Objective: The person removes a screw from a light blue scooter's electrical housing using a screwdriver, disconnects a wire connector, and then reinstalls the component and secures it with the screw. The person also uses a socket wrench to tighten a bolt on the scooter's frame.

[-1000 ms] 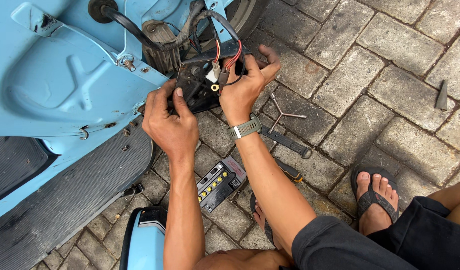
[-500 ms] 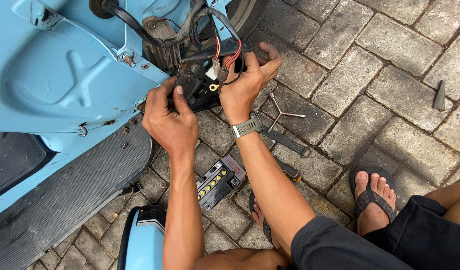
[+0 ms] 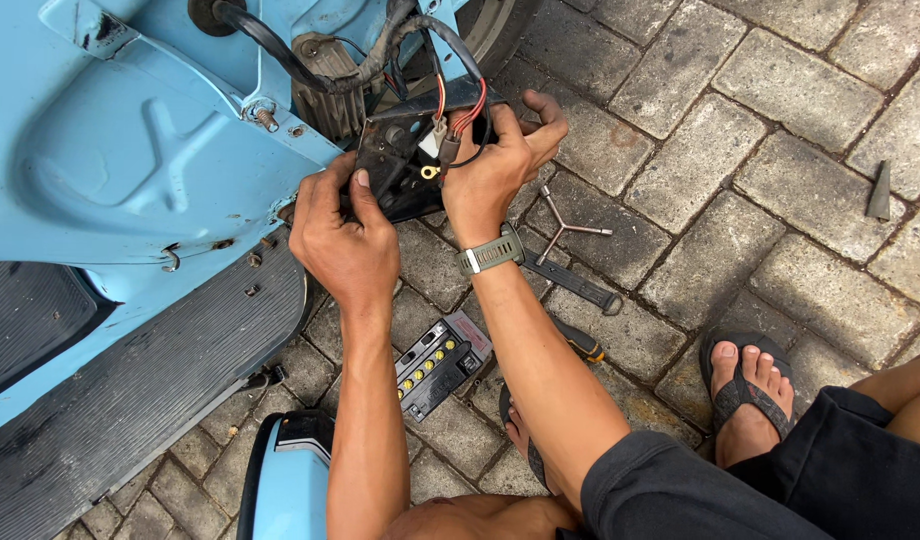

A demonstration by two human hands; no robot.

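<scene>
My left hand (image 3: 345,235) and my right hand (image 3: 500,165) both grip a black metal bracket (image 3: 400,165) against the open side of a light blue scooter (image 3: 110,150). Red, white and black wires (image 3: 450,110) with a brass ring terminal hang over the bracket between my hands. My right wrist wears a green watch (image 3: 492,252). A small black battery (image 3: 438,362) with yellow caps lies on the paving below my forearms.
A three-armed socket wrench (image 3: 565,225) and a long black tool (image 3: 575,283) lie on the brick paving right of my right arm. A dark wedge (image 3: 880,192) sits far right. My sandalled foot (image 3: 745,385) rests lower right. A detached blue panel (image 3: 290,480) lies at the bottom.
Both hands have stayed on the bracket, shifting it slightly against the scooter body; my right thumb and fingers have adjusted around the wires.
</scene>
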